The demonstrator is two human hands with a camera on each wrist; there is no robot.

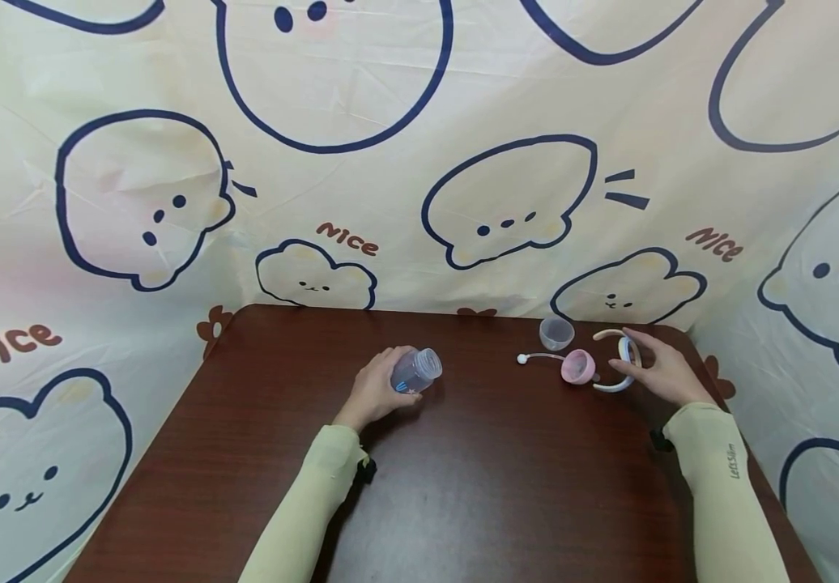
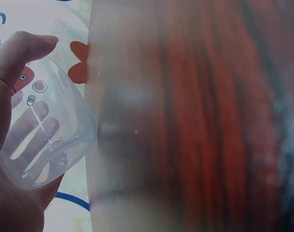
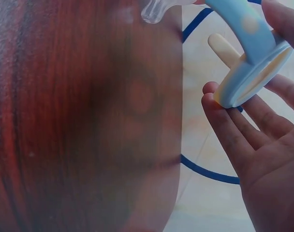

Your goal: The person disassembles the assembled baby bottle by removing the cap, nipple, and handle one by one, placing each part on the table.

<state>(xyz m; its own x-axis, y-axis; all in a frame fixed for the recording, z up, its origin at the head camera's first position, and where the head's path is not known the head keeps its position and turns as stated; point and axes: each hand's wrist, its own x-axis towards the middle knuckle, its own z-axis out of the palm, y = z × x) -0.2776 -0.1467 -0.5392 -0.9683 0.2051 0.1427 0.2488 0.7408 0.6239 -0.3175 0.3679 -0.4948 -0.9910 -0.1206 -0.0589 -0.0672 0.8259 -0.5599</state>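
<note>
My left hand point(image 1: 376, 389) grips a clear baby bottle point(image 1: 415, 370), tilted with its mouth toward the right above the table. Printed pictures show on the bottle wall point(image 2: 65, 101) in the left wrist view, where the thumb and fingers wrap around it. At the right, my right hand point(image 1: 663, 368) pinches a pale blue bottle handle ring point(image 1: 624, 364) with two curved grips between thumb and fingers. Left of that ring lies a pink bottle collar point(image 1: 577, 367) with a thin straw point(image 1: 542, 355) ending in a white ball. A clear teat point(image 3: 154, 12) shows in the right wrist view.
Behind the pink collar stands a clear cap point(image 1: 556, 334), near the back edge of the dark brown table point(image 1: 478, 486). A cream cloth point(image 1: 390, 186) with cartoon outlines hangs along the table's back and sides.
</note>
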